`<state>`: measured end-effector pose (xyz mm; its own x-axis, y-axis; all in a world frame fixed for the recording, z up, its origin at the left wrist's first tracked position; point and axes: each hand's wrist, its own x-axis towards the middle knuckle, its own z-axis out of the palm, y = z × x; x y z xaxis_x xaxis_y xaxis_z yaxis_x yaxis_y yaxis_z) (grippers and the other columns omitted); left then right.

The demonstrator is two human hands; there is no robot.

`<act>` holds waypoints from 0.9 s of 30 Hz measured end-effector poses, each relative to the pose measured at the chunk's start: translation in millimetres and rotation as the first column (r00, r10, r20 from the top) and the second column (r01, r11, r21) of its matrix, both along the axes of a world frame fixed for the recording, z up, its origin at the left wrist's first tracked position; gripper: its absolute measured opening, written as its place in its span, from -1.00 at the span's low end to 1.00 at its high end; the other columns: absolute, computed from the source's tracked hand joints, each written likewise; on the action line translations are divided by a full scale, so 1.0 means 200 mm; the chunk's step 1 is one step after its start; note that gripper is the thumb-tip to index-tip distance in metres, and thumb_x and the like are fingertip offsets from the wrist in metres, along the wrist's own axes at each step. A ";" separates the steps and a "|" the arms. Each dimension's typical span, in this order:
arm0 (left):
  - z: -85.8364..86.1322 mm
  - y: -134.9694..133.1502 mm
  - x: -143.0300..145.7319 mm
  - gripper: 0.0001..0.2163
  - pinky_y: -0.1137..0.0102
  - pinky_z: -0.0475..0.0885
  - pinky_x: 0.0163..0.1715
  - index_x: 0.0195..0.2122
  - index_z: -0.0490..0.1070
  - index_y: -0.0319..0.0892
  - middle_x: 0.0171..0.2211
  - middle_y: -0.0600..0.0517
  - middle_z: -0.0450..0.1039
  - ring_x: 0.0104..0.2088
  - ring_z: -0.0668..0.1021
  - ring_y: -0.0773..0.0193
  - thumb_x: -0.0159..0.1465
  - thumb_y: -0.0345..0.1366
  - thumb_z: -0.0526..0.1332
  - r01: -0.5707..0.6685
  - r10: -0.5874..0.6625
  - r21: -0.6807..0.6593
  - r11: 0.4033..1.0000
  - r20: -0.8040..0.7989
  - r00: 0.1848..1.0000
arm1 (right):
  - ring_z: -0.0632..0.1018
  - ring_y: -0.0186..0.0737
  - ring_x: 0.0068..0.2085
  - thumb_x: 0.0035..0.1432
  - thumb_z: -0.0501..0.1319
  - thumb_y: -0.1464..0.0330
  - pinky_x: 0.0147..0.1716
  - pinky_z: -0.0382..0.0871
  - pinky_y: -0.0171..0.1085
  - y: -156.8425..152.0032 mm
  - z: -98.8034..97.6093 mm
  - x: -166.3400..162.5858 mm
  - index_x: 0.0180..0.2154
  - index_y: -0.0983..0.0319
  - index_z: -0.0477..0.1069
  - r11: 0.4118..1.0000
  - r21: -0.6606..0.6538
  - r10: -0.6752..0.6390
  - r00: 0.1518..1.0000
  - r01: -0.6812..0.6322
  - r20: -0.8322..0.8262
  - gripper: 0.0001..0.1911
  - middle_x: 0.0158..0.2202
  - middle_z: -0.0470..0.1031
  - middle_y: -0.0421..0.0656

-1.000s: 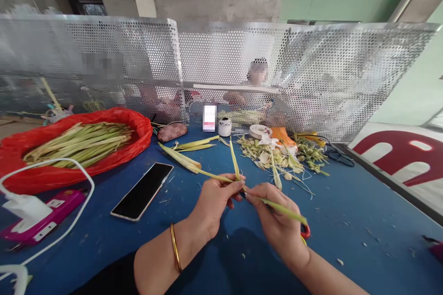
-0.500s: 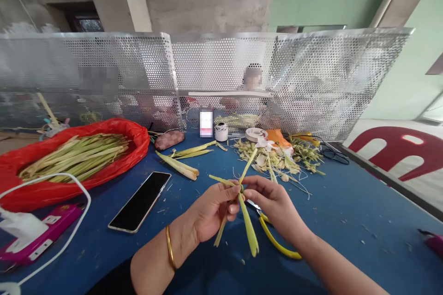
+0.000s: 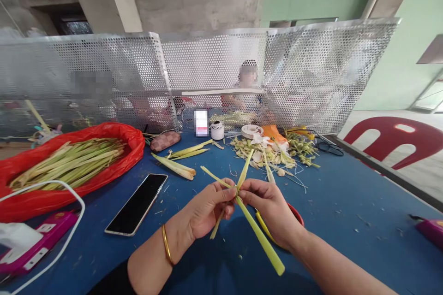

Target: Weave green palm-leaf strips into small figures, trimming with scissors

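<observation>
Several pale green leaf strips point(image 3: 261, 237) cross at one point between my hands. My left hand point(image 3: 209, 207), a gold bangle on its wrist, pinches the crossing between thumb and fingers. From the other side, my right hand point(image 3: 272, 205) is closed with its fingertips on the same strips. One long strip slants down to the right; shorter ends stick out up, left and below my left hand. Scissors with a yellow point(image 3: 266, 228) and red handle lie on the table, partly hidden beneath my right hand.
A red plastic bag point(image 3: 133, 145) of long leaves stands left. Nearby are a phone point(image 3: 136, 205) and a purple power strip point(image 3: 38, 244) with a white cable. Cut leaves point(image 3: 187, 169) and a scrap pile point(image 3: 252, 152) lie ahead, before a perforated metal screen point(image 3: 211, 60); a person sits behind it.
The strip end toward me now reaches farther out and points more to the right. My right hand has shifted slightly over the scissors. The whole view has moved a little.
</observation>
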<state>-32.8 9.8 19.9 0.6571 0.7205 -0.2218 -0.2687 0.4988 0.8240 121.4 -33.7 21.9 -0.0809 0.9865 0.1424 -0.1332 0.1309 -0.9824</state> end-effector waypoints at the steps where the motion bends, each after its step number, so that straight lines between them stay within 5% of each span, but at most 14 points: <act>1: 0.00 0.00 0.00 -0.72 0.62 0.17 -0.67 -0.41 0.33 -0.22 -0.55 0.08 0.41 -0.69 0.34 0.55 0.01 -0.25 0.42 -0.009 0.009 -0.002 1.000 0.003 1.000 | 0.43 -0.29 -0.43 0.01 0.30 0.20 -0.35 0.31 -0.29 0.00 0.00 0.00 -0.51 0.25 0.47 1.000 0.000 -0.002 1.000 0.002 0.005 -0.75 -0.54 0.45 -0.22; 7: 0.00 0.00 0.01 -0.73 0.59 0.21 -0.70 -0.23 0.45 -0.22 -0.50 0.04 0.49 -0.71 0.37 0.52 0.05 -0.30 0.39 -0.100 0.101 -0.021 0.995 0.025 0.995 | 0.40 -0.37 -0.51 -0.04 0.36 0.22 -0.42 0.29 -0.34 0.05 0.01 0.04 -0.55 0.27 0.46 0.999 -0.043 -0.025 0.998 0.028 0.060 -0.75 -0.59 0.43 -0.26; 16: 0.06 -0.03 -0.01 -0.77 0.57 0.37 -0.59 -0.18 0.49 -0.27 -0.31 -0.13 0.56 -0.54 0.55 0.38 0.20 -0.25 0.26 0.092 -0.091 0.052 0.994 -0.010 0.996 | 0.41 -0.37 -0.51 0.02 0.35 0.17 -0.42 0.24 -0.35 0.10 -0.07 0.11 -0.51 0.29 0.41 0.967 -0.101 0.227 0.971 -0.234 -0.076 -0.68 -0.58 0.44 -0.24; 23: 0.04 -0.06 0.01 -0.82 0.54 0.40 -0.53 -0.31 0.44 -0.26 -0.40 -0.10 0.57 -0.48 0.60 0.29 0.16 -0.25 0.29 0.034 -0.023 0.112 0.993 -0.092 0.996 | 0.30 -0.43 -0.57 0.00 0.37 0.15 -0.52 0.12 -0.39 0.13 -0.12 0.11 -0.51 0.29 0.43 0.966 -0.103 0.233 0.971 -0.238 -0.062 -0.67 -0.65 0.32 -0.31; 27: 0.05 -0.06 0.01 -0.78 0.49 0.44 -0.46 -0.21 0.44 -0.26 -0.29 -0.13 0.57 -0.42 0.61 0.27 0.19 -0.23 0.27 0.011 -0.001 0.130 0.991 -0.078 0.997 | 0.34 -0.40 -0.52 -0.03 0.37 0.13 -0.46 0.18 -0.37 0.13 -0.12 0.10 -0.50 0.27 0.44 0.981 -0.087 0.170 0.985 -0.173 -0.041 -0.67 -0.60 0.38 -0.28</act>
<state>-30.9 -1.4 30.6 0.6458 0.7428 -0.1764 -0.1992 0.3870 0.9003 141.5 -8.2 -2.7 -0.2469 0.9672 0.0592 -0.1785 0.0147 -0.9838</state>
